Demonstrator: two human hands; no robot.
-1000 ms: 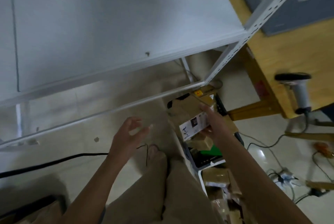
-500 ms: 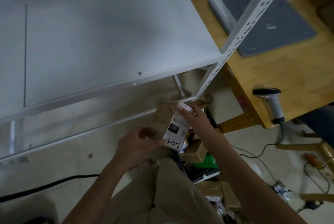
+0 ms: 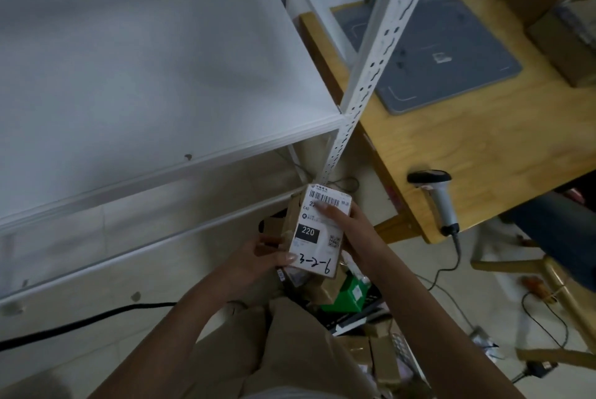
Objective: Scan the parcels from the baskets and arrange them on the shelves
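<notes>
A small brown parcel (image 3: 317,234) with a white label, a barcode, "220" and a handwritten "3-2-6" is held up in front of me, label facing me. My left hand (image 3: 258,256) grips its lower left edge. My right hand (image 3: 350,224) holds its right side, a finger lying over the label below the barcode. Below it, a basket (image 3: 401,350) holds several more brown parcels and a green box (image 3: 350,294). The white shelf board (image 3: 145,76) lies bare to the upper left. A handheld barcode scanner (image 3: 437,198) rests on the wooden table at right.
A perforated white upright (image 3: 374,73) stands between shelf and wooden table (image 3: 467,140). A grey mat (image 3: 445,53) and brown boxes (image 3: 561,21) lie on the table. A black cable (image 3: 80,323) crosses the floor at left; more cables and plugs trail at lower right.
My right hand lifted the parcel out of the basket and my left hand came in and took hold of it. The label has turned upright toward me; my view tilted up.
</notes>
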